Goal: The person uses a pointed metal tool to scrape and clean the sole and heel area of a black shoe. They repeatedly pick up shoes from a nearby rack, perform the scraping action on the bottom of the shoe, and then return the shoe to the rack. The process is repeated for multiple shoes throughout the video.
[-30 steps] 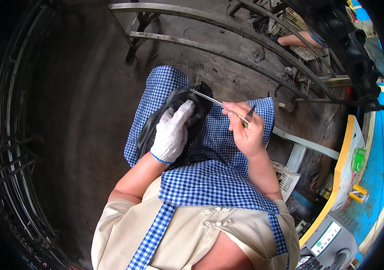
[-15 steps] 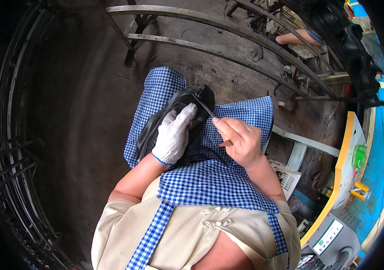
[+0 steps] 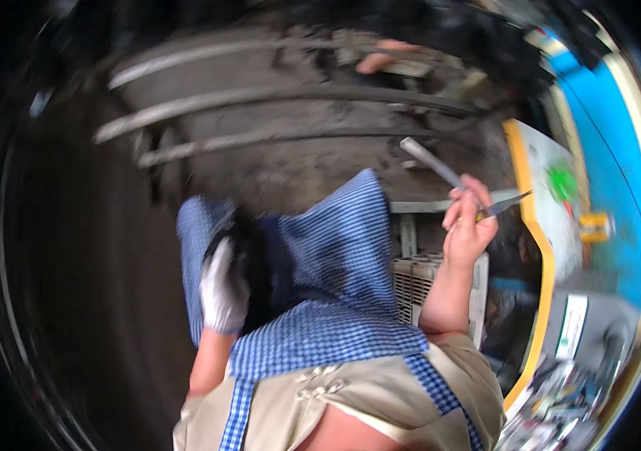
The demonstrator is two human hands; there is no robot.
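From my remote station I list the following. Item: right hand (image 3: 472, 225), bare, raised out to the right of the lap, fingers curled and gripping a long pale metal tool (image 3: 431, 163), its far end pointing up and left, well apart from the lap. Item: a dark pointed piece (image 3: 508, 204), jutting from the same hand toward the right; I cannot tell whether it belongs to the long tool. Item: left hand (image 3: 222, 289), in a white knit glove, laid against the left side of the black item; its fingers reach over the surface, but blur hides whether they close on it, so I cannot tell. Item: black item (image 3: 259, 267), soft-edged, resting on the lap upon a blue-and-white checked apron (image 3: 343, 255); its exact form is too blurred for me to name. Surroundings: metal rails (image 3: 207, 101) beyond the knees; another person's limb (image 3: 384, 56) at the top; a pale slatted crate (image 3: 413, 284) below the right forearm; a white board with a yellow edge (image 3: 518, 154) at right, a green object (image 3: 562, 180) upon it, a yellow cylinder (image 3: 596, 227) near it; a blue surface (image 3: 598, 105) behind; a grey box (image 3: 598, 308) lower right.
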